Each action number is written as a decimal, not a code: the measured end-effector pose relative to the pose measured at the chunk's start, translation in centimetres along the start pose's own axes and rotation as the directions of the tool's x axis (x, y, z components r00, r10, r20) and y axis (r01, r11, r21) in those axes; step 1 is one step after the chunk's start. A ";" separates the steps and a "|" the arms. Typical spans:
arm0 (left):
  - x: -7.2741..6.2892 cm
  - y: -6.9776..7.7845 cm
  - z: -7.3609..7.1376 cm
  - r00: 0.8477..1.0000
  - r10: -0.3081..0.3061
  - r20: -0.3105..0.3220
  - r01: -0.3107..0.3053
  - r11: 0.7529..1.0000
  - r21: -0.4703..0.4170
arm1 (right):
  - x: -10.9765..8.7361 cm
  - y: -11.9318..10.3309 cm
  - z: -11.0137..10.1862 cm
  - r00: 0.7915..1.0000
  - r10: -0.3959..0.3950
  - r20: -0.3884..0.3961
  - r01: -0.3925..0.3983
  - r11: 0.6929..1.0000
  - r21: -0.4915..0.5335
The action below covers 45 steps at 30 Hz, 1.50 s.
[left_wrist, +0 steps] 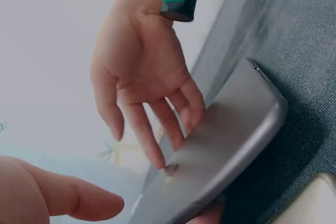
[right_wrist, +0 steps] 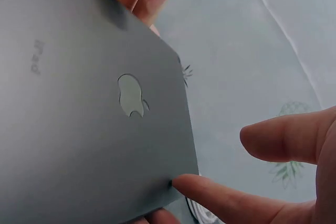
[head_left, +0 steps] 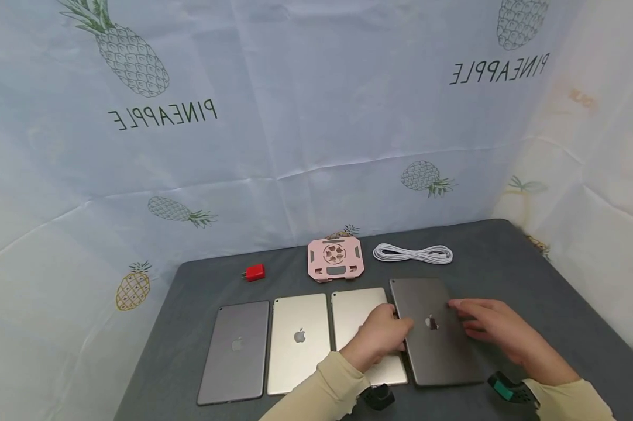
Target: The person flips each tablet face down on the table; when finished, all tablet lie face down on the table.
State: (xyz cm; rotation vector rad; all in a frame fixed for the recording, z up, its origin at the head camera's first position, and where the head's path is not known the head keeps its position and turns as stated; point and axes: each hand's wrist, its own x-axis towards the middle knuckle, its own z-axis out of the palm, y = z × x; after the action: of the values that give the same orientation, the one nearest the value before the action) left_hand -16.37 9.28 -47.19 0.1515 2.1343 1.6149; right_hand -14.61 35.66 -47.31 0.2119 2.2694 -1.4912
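Note:
A dark grey iPad (head_left: pixel 439 351), back side up, is at the right end of a row of tablets. My left hand (head_left: pixel 381 333) holds it by its left long edge, fingers under the edge. In the left wrist view the near edge of the iPad (left_wrist: pixel 231 145) stands raised over the cloth, with a shadow below. My right hand (head_left: pixel 498 327) is at the opposite edge, fingers fairly straight. In the right wrist view its index fingertip touches the iPad (right_wrist: pixel 84 129) near a corner, while its thumb stands apart. A gold iPad (head_left: pixel 355 304) lies partly hidden under my left forearm.
Further left lie another gold iPad (head_left: pixel 298 316) and a grey iPad (head_left: pixel 237 362). Behind the row are a red charger plug (head_left: pixel 254 272), a pink stand (head_left: pixel 316 257) and a coiled white cable (head_left: pixel 413 255). A pineapple-print curtain (head_left: pixel 295 117) hangs around the dark table (head_left: pixel 200 286).

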 end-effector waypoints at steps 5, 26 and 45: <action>-0.3 0.4 0.0 1.000 0.002 -0.012 -0.001 0.999 0.044 | 0.2 0.0 -0.2 1.000 0.025 -0.018 -0.026 0.999 -0.029; -0.7 0.3 0.1 0.999 0.023 -0.036 -0.019 0.993 0.117 | 0.3 -0.4 1.1 0.996 0.055 -0.065 -0.061 0.993 -0.100; -2.3 0.4 1.8 0.999 -0.013 0.038 0.010 0.997 0.081 | -0.4 -0.4 2.2 0.987 0.008 -0.162 -0.047 0.970 -0.239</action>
State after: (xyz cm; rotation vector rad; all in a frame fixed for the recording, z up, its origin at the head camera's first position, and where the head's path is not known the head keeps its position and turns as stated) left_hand -13.64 10.16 -46.48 0.1939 2.1686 1.5079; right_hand -13.78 33.53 -47.53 0.2977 2.5393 -1.2067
